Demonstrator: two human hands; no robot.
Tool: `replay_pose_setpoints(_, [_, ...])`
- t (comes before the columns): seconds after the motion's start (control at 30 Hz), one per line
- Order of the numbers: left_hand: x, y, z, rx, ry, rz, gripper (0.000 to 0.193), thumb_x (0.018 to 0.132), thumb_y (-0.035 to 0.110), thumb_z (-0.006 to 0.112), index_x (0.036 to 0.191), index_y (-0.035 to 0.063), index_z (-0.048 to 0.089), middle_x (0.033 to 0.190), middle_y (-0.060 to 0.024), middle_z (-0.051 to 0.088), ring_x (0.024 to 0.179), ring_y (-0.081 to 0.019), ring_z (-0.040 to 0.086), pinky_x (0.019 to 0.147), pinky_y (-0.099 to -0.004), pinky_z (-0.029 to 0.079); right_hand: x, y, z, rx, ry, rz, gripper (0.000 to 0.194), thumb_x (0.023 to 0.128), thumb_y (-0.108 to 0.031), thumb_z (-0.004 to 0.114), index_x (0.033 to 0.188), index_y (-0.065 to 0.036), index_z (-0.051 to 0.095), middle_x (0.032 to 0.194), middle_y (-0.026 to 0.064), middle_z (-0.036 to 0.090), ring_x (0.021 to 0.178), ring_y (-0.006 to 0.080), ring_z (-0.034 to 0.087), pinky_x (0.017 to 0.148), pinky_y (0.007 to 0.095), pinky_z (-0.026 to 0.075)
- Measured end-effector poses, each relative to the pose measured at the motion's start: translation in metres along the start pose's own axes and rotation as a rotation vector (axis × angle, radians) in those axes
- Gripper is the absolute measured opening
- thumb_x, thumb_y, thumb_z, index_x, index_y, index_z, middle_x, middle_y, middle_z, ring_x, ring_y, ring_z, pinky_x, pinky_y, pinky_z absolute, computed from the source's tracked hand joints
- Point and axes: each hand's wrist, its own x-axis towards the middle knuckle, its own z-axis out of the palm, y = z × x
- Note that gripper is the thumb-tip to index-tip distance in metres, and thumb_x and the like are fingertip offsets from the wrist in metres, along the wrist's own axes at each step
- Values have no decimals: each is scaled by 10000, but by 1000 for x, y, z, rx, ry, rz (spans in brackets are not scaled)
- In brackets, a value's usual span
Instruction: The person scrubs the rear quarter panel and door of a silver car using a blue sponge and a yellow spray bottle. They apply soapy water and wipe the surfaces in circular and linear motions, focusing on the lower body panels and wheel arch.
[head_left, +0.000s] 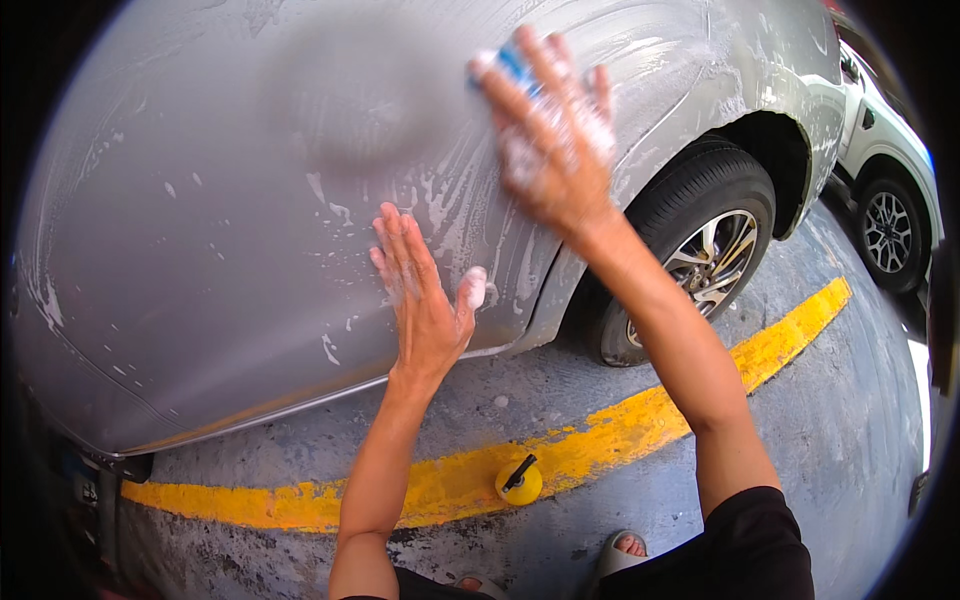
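Soap suds streak a grey car body panel (225, 247) in front of me. My right hand (559, 142), blurred and covered in foam, presses a blue sponge (516, 67) against the upper part of the panel, near the wheel arch. Part of the sponge is hidden under the fingers. Lower and to the left, my left hand (420, 285) is held up at the panel with its thumb spread from the fingers. It holds nothing, and foam clings to its thumb. Whether its palm touches the panel I cannot tell.
The car's wheel (697, 247) stands right of my hands. A yellow spray bottle (520, 481) with a black top sits on the yellow floor line (622, 435), between me and the car. At the far right is a white vehicle (889, 150). My sandalled feet (628, 546) are below.
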Motion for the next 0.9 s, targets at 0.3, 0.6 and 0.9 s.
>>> replay_pose_setpoints(0.3, [1, 16, -9, -133, 216, 11, 691, 1122, 298, 396, 1675, -66, 201, 1718, -351, 217, 1648, -476, 67, 1296, -644, 53, -90, -80, 9, 270, -377, -277, 694, 1004, -320, 613, 1653, -266, 373, 1727, 22, 384, 1582, 187, 370, 1344, 484, 208])
replay_pose_setpoints(0.6, [5, 39, 21, 36, 64, -135, 841, 1117, 348, 433, 1690, -54, -33, 1747, -357, -61, 1594, -600, -97, 1271, -682, -27, -111, -91, 1, 22, -362, 41, 793, 1016, -439, 614, 1706, -208, 301, 1785, 85, 240, 1663, 350, 128, 1312, 632, -39])
replay_pose_setpoints(0.9, [-5, 46, 50, 100, 177, -155, 787, 1088, 254, 490, 1696, -46, 90, 1744, -354, -27, 1614, -561, -17, 1281, -665, 60, -119, -11, -46, 489, -629, -138, 659, 986, -191, 672, 1620, -187, 489, 1743, 25, 368, 1617, 217, 316, 1319, 525, 249])
